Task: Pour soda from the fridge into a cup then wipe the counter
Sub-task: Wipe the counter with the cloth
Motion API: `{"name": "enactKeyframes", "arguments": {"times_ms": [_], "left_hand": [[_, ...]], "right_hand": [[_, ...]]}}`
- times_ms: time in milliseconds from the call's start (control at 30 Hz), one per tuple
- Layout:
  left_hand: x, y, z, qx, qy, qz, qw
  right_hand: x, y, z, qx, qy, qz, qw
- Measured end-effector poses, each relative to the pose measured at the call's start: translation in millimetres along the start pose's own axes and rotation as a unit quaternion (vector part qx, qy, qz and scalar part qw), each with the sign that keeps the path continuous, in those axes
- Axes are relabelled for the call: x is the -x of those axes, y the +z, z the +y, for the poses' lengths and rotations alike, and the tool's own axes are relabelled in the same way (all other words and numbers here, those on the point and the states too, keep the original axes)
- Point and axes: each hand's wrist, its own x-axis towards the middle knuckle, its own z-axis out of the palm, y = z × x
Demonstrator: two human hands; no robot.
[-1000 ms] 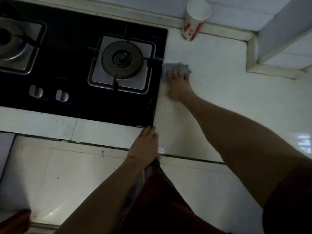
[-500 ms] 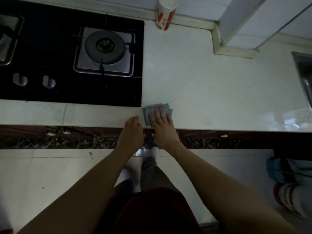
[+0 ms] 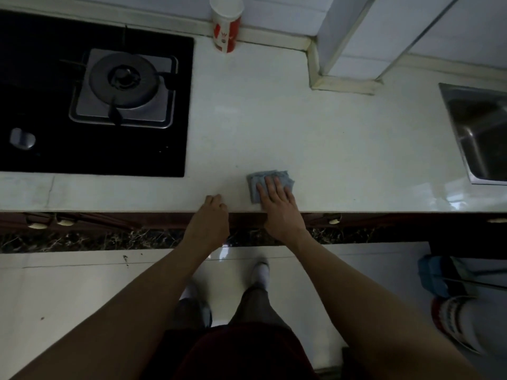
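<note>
Pressing a folded blue-grey cloth (image 3: 255, 185) flat against the white counter (image 3: 315, 127) with the right hand (image 3: 277, 207), its fingers (image 3: 269, 185) lying straight and slightly spread over the near half of the cloth, with the far edge of the cloth showing beyond the fingertips. Lying close to the front edge of the counter, off the near right corner of the hob and well apart from the cup. Resting the left hand (image 3: 211, 223) on the front edge of the counter just to the left of the cloth and not touching it, its fingers curling under into a loose fist and gripping nothing. Standing upright at the far edge of the counter, against the wall tiles: a red-and-white paper cup (image 3: 226, 28), its contents being impossible to tell from this angle. Occupying the left part of the counter: a black glass gas hob (image 3: 153, 157) carrying one round burner (image 3: 124, 78) on a steel plate, and a metal knob (image 3: 22, 138) near the left border. Showing at the right border: a corner of a steel sink (image 3: 477, 138) set into the counter. Standing on the pale floor tiles (image 3: 68, 292) below: two feet (image 3: 260, 272) in white socks, facing the dark cabinet fronts (image 3: 123, 220) with their pale handles.
</note>
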Motion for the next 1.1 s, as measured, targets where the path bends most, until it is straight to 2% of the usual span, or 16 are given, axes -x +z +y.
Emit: {"name": "enactKeyframes", "arguments": {"times_ms": [467,667,800,900,1100], "left_hand": [[-73.7,35.7,194.5,-0.063,0.066,-0.051,0.995],[-94.1,46.2,235.0,-0.103,0.084,-0.073,0.988],[-103.2,48.1,242.3,-0.145,0.043,-0.073,0.986],[-104.8,49.0,237.2,-0.132,0.013,-0.078,0.988],[-106.4,46.5,231.4,-0.103,0.017,-0.101,0.989]], "right_hand": [[93.0,-2.5,264.9,-0.029,0.174,-0.001,0.984],[94.8,-6.7,332.1,-0.050,0.265,-0.020,0.963],[58.1,-21.3,340.7,-0.110,0.331,-0.050,0.936],[26.5,-27.7,325.2,-0.121,0.310,-0.042,0.942],[-47.2,-53.9,261.4,-0.111,0.161,-0.031,0.980]]}}
